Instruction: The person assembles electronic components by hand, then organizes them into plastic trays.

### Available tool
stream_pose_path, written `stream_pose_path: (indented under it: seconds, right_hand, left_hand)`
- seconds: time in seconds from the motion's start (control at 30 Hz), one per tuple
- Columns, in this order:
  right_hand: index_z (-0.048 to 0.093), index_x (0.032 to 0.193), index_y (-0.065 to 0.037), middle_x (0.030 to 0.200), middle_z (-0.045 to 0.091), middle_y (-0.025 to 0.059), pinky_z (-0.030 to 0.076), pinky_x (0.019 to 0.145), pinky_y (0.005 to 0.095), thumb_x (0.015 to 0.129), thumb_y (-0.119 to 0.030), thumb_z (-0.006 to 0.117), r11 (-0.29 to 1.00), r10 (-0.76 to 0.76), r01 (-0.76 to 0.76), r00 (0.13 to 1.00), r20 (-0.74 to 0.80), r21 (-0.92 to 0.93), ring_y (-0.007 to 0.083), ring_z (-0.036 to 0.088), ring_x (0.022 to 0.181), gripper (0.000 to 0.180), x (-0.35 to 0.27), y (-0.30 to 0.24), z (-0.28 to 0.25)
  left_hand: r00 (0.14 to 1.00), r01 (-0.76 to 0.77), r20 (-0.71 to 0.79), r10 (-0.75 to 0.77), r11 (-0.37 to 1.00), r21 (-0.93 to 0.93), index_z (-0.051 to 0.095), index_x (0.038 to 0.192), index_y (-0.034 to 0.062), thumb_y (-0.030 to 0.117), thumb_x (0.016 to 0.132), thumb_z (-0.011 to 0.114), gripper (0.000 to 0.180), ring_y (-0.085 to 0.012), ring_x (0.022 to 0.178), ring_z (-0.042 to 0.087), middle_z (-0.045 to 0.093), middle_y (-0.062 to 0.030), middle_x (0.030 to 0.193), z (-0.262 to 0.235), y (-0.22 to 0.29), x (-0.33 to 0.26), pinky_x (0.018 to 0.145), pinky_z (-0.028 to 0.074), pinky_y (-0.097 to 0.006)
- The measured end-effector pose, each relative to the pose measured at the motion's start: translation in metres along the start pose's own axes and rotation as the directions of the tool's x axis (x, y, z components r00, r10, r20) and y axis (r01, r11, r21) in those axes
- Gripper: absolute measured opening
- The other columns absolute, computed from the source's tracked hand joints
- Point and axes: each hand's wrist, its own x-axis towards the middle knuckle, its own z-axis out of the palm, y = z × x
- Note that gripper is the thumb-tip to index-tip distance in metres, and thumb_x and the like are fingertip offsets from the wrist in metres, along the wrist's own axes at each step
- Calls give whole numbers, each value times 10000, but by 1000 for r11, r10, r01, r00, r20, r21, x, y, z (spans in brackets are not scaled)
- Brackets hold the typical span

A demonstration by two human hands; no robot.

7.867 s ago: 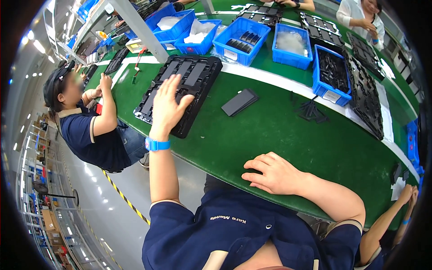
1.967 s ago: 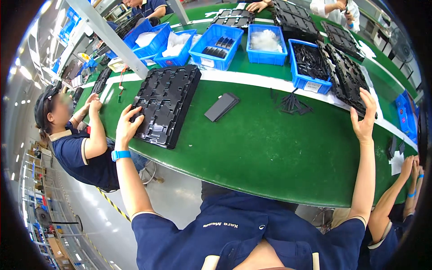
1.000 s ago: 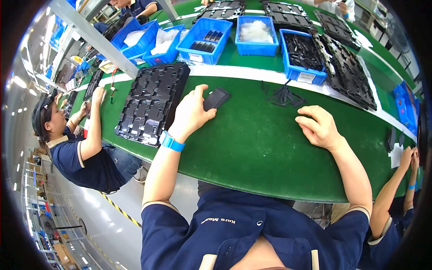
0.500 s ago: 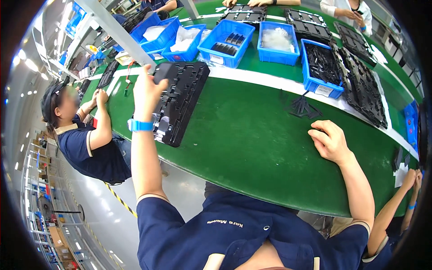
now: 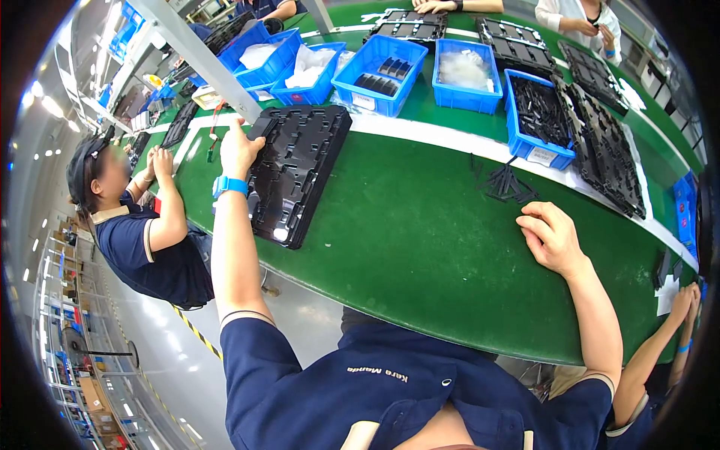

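A black moulded plastic tray [image 5: 300, 169] with rows of recesses and slots lies on the green table, left of the middle. My left hand [image 5: 238, 154] is at the tray's left edge, thumb over the top and fingers along the side, closed on it. Its lower fingers are partly hidden. On the right, my right hand [image 5: 553, 238] rests on the table in a loose curl, and nothing shows in it. Just beyond it lies a small heap of thin black strips [image 5: 510, 184].
Blue bins stand along the back: one with black curved parts [image 5: 381, 75], one with clear bags [image 5: 465, 71], one full of black strips [image 5: 541, 112]. More black trays [image 5: 604, 150] lie at the right. A grey post [image 5: 206, 60] rises beyond my left hand. Co-workers sit either side.
My left hand has come down from over the tray with spread fingers to its left edge, and closed there. The right hand has hardly moved.
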Motion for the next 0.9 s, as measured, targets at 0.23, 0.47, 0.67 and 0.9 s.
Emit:
stream_pose_path:
  seconds: [0.23,0.47,0.67,0.9]
  right_hand:
    - [609,926,-48,942,599,102,494,646,352,660,27,686,1000,-3,3,1000,9,15,270,602,776,288,0,2,0]
    - [610,931,-49,944,597,102,494,649,351,660,28,684,1000,-9,10,1000,9,-6,269,602,776,291,0,2,-1]
    - [615,922,-51,944,599,98,497,653,351,660,22,683,1000,-10,10,1000,11,-4,268,605,781,279,2,1,-1]
    - [619,913,-54,943,605,96,499,659,350,662,19,684,1000,-21,21,1000,-1,14,266,609,788,269,1,5,6]
  left_hand:
    - [998,54,-31,-57,996,-64,489,1229,80,255,685,794,647,-309,875,644,659,-138,899,-1,4,-4,773,505,-414]
    - [1000,-3,-1,3,992,-123,498,1231,78,270,680,798,656,-302,866,642,650,-128,907,-14,33,-24,776,506,-408]
    - [999,-22,28,26,991,-129,514,1214,91,283,682,800,634,-299,865,645,655,-121,914,-10,46,-35,769,511,-405]
    - [998,14,-59,-17,998,-57,556,1154,102,320,700,788,554,-269,880,639,656,-91,922,-13,59,-45,766,513,-386]
